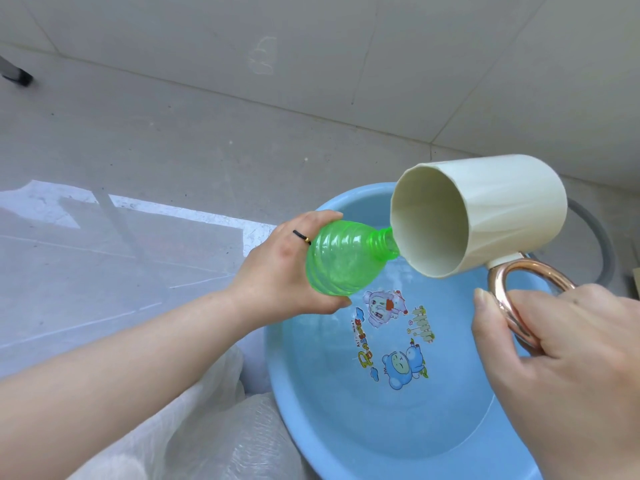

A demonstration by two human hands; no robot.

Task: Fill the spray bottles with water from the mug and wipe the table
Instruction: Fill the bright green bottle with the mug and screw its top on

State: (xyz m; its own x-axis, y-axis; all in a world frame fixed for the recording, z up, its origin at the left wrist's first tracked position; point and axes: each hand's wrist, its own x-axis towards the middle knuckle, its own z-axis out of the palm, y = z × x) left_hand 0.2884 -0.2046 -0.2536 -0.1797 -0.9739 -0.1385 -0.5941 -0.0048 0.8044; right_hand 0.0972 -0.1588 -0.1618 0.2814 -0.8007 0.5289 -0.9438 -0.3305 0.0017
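Green plastic is gripped at the left: the spray bottle (346,259) is clasped round its base by the left hand (287,268), with its long axis tilted up and rightward. Its neck is met by the lower rim of the cream mug (491,216). The mug (tipped nearly flat, mouth leftward) is held by its copper handle (497,299) in the curled fingers of the right hand (561,368), above the blue basin (346,427).

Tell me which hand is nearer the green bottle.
Left. The left hand grips the green bottle round its body; the right hand is off to its right, holding the mug by its handle.
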